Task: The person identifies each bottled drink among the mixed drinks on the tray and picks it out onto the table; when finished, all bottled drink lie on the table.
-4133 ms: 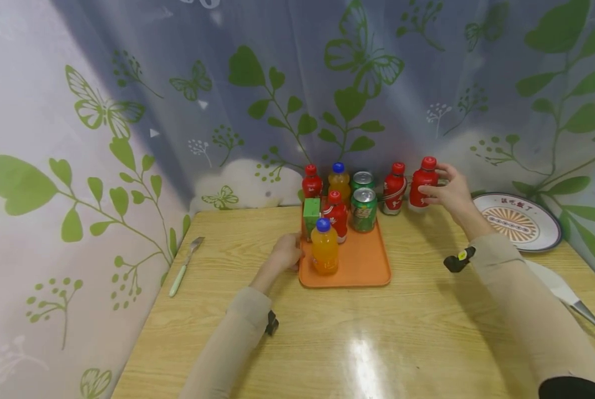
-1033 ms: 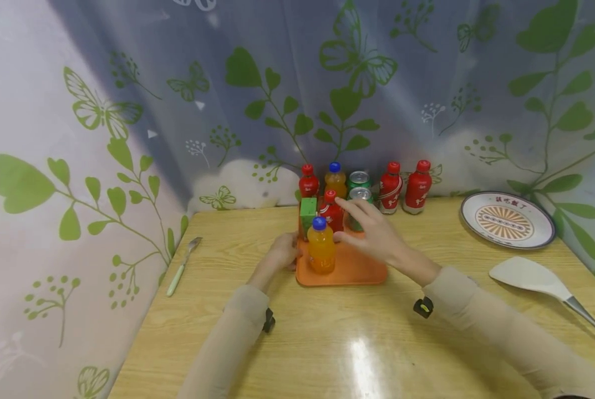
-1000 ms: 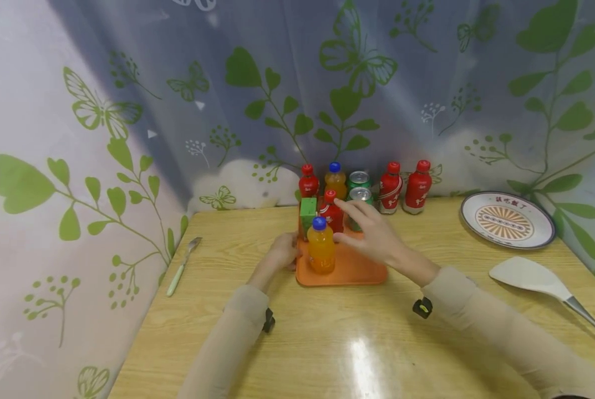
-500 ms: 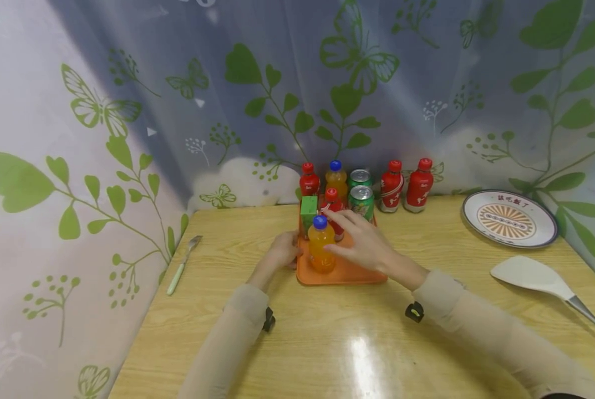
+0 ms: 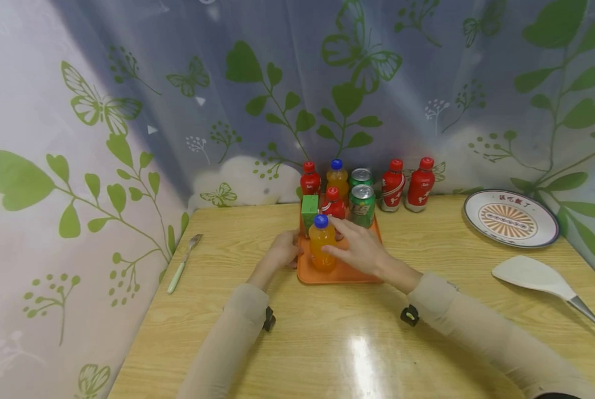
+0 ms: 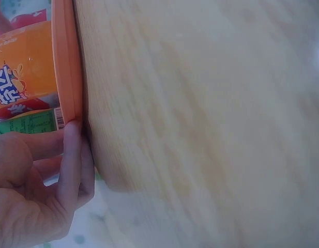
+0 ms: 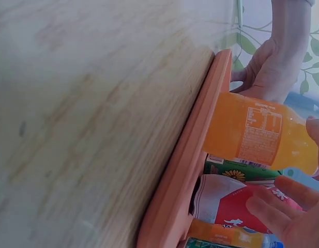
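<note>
An orange tray [image 5: 352,275] on the wooden table carries a blue-capped orange drink bottle [image 5: 321,252] at its front. My left hand [image 5: 284,250] holds the tray's left rim; in the left wrist view its fingertips [image 6: 72,129] are against that rim. My right hand [image 5: 359,248] is at the orange bottle's right side, thumb and fingers spread and not closed round it. Behind the bottle stand a green carton [image 5: 309,209], a red bottle [image 5: 332,204] and a green can [image 5: 362,206]. In the right wrist view, the right fingers [image 7: 299,194] are beside the bottle's upper part; contact cannot be told.
Two red bottles [image 5: 392,187] stand right of the tray near the wall. At the back right lies a patterned plate [image 5: 512,219], with a white spatula [image 5: 534,274] before it. A fork [image 5: 184,265] lies at the left. More drinks stand at the tray's back.
My right hand has left the far-right red bottle, which now stands on the table. It has moved left over the tray, then down beside the orange bottle. The left hand stays at the rim.
</note>
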A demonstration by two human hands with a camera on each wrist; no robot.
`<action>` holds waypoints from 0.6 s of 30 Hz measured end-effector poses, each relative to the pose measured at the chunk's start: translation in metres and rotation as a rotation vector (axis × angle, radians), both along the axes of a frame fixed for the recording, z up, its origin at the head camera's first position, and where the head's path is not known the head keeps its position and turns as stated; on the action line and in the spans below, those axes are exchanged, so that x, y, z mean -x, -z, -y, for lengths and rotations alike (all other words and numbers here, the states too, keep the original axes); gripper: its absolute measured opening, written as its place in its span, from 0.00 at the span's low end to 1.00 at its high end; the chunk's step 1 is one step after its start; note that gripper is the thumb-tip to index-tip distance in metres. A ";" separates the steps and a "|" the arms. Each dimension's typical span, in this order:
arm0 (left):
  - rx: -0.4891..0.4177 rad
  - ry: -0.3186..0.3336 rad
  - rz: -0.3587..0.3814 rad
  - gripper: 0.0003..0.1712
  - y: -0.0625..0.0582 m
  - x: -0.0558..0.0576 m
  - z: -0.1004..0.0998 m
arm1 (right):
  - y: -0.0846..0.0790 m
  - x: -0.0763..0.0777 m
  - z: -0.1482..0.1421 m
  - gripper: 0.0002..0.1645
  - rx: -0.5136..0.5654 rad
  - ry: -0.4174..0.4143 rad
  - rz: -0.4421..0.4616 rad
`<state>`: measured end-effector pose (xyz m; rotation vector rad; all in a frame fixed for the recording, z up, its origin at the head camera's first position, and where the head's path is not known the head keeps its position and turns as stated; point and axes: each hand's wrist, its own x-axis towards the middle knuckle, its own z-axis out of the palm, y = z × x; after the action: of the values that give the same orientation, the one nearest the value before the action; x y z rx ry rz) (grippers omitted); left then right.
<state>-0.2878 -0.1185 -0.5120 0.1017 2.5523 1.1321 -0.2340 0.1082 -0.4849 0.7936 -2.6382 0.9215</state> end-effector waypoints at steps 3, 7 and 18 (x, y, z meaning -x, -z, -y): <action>0.008 0.003 -0.012 0.39 0.000 0.000 0.000 | 0.003 0.000 0.002 0.45 0.007 0.001 0.004; 0.018 0.005 -0.016 0.39 0.000 0.000 0.000 | 0.007 0.000 0.005 0.45 0.065 -0.021 0.023; 0.013 0.002 -0.008 0.39 -0.001 -0.001 0.001 | 0.009 0.001 0.008 0.44 0.242 -0.002 0.156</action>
<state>-0.2872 -0.1191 -0.5114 0.1054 2.5652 1.1168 -0.2350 0.1000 -0.4944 0.6906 -2.5832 1.3218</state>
